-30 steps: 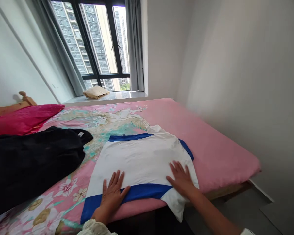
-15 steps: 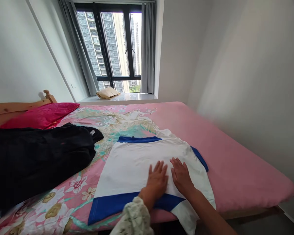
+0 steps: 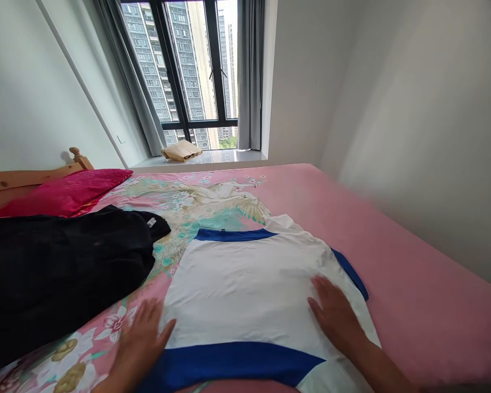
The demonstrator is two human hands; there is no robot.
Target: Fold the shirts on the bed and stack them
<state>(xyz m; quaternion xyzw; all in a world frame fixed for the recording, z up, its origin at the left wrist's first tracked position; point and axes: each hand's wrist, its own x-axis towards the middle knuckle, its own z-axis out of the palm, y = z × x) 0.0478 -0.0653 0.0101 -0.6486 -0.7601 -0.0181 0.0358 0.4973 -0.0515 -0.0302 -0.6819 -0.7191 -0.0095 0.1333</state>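
A white shirt [image 3: 245, 284] with blue bands lies spread on the pink flowered bed [image 3: 417, 295]. My left hand [image 3: 141, 341] is at the shirt's lower left edge, palm down with fingers extended and thumb apart, partly over the bedding. On the right part of the white cloth, my right hand [image 3: 336, 314] lies with its fingers stretched out, slightly blurred. Neither hand grips anything. Part of the blue lower band is hidden behind my left hand and wrist.
Black clothing [image 3: 65, 273] lies on the bed at the left, in front of a red pillow [image 3: 69, 191] by the wooden headboard [image 3: 28, 177]. A beige folded cloth [image 3: 181, 150] sits on the windowsill. A wall borders the bed at the right.
My hands have moved apart, the left one to the shirt's left edge and the right one toward its right side. The view has shifted slightly, and the shirt appears larger.
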